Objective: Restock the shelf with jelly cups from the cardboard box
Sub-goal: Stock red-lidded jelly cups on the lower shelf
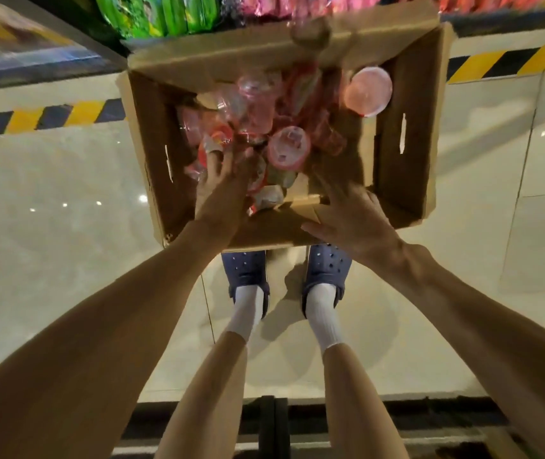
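Cardboard box (407, 134), open-topped, on the pale floor just ahead of the person's feet; all places below are given from it. Left of the box: black-and-yellow floor stripe (42, 117), running out from behind its left wall. Inside, left half: left hand (221, 183), reached over the near wall with fingers spread and fingertips down among the packs; the blur leaves it unclear whether anything is pinched, so a grip cannot be told. Inside, left and centre: jelly cups (258, 104), a loose pink and red heap lying at mixed angles, no shared long axis to be read. Inside, centre: one cup end-on (289, 147), round face up, just beyond the left hand's fingertips. Near wall, right of centre: right hand (354, 213), fingers straight and splayed, resting on the torn cardboard edge, holding nothing. Inside, far right corner: one cup (369, 91), round pink face up, leaning by the right wall, well apart from both hands. Beyond the far wall: shelf goods, green packets (155, 14) to the left and pink ones to the right. Judgement: the heap lies straight ahead of and below the left hand, which is the nearer; the right seems set to steady the box.
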A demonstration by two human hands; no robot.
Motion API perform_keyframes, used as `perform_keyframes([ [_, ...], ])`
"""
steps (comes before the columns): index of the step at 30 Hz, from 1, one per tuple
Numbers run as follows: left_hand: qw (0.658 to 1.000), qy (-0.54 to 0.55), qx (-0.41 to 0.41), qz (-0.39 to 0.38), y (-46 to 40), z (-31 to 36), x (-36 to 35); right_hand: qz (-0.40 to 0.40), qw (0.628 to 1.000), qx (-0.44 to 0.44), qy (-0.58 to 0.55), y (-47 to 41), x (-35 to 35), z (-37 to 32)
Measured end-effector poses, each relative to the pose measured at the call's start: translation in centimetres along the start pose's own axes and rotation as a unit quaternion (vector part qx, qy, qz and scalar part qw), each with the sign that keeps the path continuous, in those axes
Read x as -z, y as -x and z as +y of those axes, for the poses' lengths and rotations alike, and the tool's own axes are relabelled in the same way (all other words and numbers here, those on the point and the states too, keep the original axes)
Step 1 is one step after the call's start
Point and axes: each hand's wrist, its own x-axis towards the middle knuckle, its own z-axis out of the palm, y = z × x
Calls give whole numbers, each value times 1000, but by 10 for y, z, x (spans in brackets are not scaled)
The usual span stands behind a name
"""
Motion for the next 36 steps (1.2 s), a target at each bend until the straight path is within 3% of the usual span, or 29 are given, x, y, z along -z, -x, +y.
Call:
perform_keyframes([
  [5,1000,-13,-18,20,-14,-11,-14,-10,999,-5,-29,-17,-9,16],
  [10,996,79,3,44,-10,-11,-5,-24,999,0,-35,-24,-5,22],
  [15,996,42,-5,81,7,-21,14,1,999,27,-40,-25,5,10],
  [21,976,185,52,106,39,-24,28,-8,1000,25,-7,-49,1,-4],
  [28,950,249,99,161,46,-33,18,14,999,43,8,-99,-22,-1],
  [36,943,266,119,158,38,-39,9,82,988,4,-130,-116,-38,-9],
])
